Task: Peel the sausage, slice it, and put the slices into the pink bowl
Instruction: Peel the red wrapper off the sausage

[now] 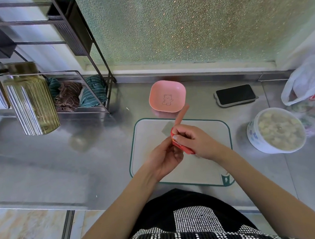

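Two hands, left [165,158] and right [192,140], grasping smooth sausage [181,115], crinkled red casing [185,149] half-peeled.

Pink sausage [181,114] showing, its wrapper [181,146] bright red-orange w/ a bit of yellow near my thumb. Pink bowl [167,96], thin-line bear drawn inside. Cutting board [179,152] pale, see-through white w/ dark green border & a green cat figure at the corner. Phone [235,95] black screen, grey case. Pitcher [30,98] amber-olive, ribbed stripes. Cloths [76,93] on the black rack [89,48]: teal w/ light stripes, brown w/ light stripes. Food tub [275,130] white w/ blue print, pale yellowish lumps inside. Plastic bag [310,80] white w/ red lettering. Counter [59,158] silver steel. Window glass [190,18] pebbled green-gold. My top: black w/ white dotted checks.
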Available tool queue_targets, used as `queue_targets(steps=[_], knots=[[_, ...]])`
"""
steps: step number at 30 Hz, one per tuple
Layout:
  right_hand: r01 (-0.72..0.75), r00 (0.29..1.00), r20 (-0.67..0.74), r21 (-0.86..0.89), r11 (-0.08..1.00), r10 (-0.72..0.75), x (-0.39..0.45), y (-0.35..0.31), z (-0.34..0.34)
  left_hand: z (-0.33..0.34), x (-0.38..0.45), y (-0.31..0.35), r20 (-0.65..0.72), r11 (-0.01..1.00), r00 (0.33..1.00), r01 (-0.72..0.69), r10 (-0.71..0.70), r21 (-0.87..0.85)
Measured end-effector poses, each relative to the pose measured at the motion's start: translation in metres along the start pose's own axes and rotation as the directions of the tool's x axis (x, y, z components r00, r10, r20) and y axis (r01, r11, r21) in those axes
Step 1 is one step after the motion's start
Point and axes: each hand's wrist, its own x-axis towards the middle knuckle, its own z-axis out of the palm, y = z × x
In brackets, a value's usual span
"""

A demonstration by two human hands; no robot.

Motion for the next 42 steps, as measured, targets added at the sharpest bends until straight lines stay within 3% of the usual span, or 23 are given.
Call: queue_targets(steps=[7, 12, 17, 24, 31, 36, 39, 42], knots=[[-0.018, 0.986, -0.154, 0.239, 0.971, 0.057, 0.002, -0.001, 0.008, 0.01, -0.001, 0.004, 0.055, 0.989, 0.995, -0.071, 0.079, -0.132], [0.005, 0.983, -0.182, 0.008, 1.0, -0.003, -0.002, 0.007, 0.008, 0.01, 0.001, 0.0, -0.061, 0.987, 0.985, -0.161, 0.161, 0.015], [0.003, 0.994, -0.111, -0.093, 0.996, -0.013, -0.006, 0.003, 0.004, 0.011, -0.001, 0.0, -0.023, 0.969, 0.976, -0.211, 0.216, 0.126], [0.005, 0.991, -0.13, -0.086, 0.996, -0.016, -0.01, 0.001, -0.001, 0.015, -0.002, 0.002, -0.04, 0.87, 0.928, -0.331, 0.37, 0.364], [-0.014, 0.997, -0.076, -0.106, 0.994, 0.006, -0.007, 0.004, 0.002, 0.013, 0.0, -0.003, -0.199, 0.818, 0.886, -0.272, 0.418, 0.507], [-0.033, 0.995, -0.098, -0.062, 0.998, 0.026, -0.011, 0.009, 0.008, 0.013, -0.001, -0.002, -0.273, 0.837, 0.901, -0.154, 0.337, 0.526], [-0.008, 0.998, -0.067, -0.16, 0.987, -0.003, -0.013, 0.01, 0.009, 0.011, -0.004, 0.004, -0.198, 0.931, 0.974, -0.03, 0.109, 0.364], [-0.012, 1.0, -0.017, -0.26, 0.966, 0.008, -0.015, 0.014, 0.009, 0.007, -0.006, 0.01, -0.203, 0.988, 0.976, 0.099, -0.074, 0.116]])
